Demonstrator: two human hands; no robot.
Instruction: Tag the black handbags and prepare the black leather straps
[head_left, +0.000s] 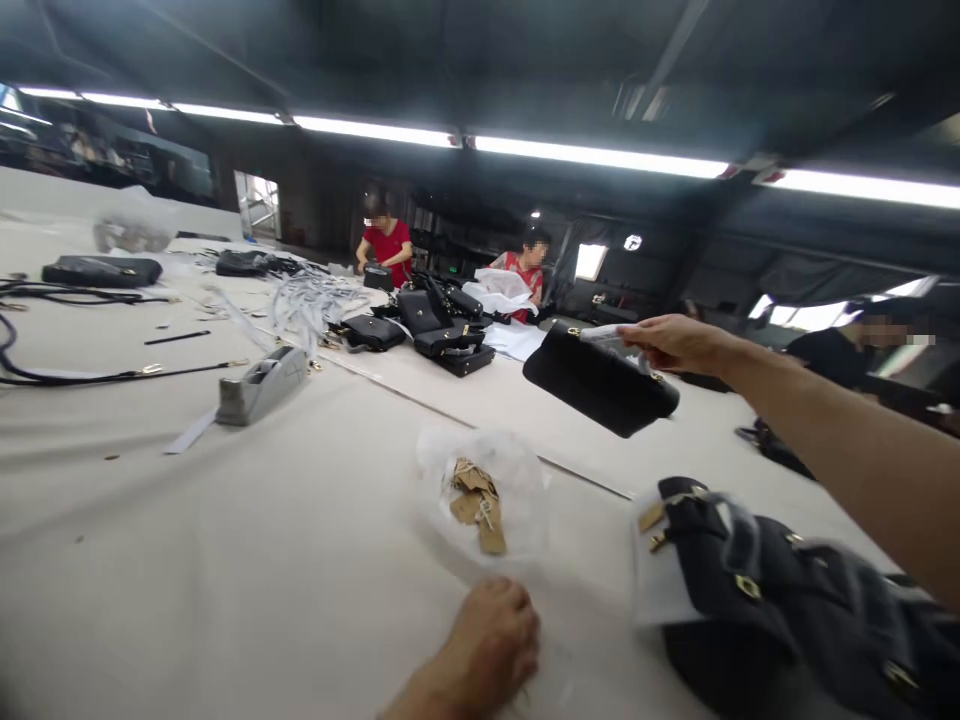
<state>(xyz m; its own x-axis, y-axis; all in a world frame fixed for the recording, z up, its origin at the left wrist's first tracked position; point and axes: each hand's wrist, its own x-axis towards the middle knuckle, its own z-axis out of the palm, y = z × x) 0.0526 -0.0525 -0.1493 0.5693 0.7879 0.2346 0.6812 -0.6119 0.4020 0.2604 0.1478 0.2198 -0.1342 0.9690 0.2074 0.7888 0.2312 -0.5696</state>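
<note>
My right hand reaches out over the table, fingers closed round the pale-wrapped handle of a black handbag. The handbag hangs tilted above the tabletop. My left hand is low in the middle with its fingers curled in; what they hold, if anything, is hidden. Just beyond it lies a clear plastic bag with several brown paper tags and their strings. To the right, more black handbags with gold clasps lie in a blurred row, near my right forearm.
A grey tape dispenser stands on the white table at left. Dark straps lie beyond it. Further back are a heap of white strips and a pile of black handbags. Several people work around the table.
</note>
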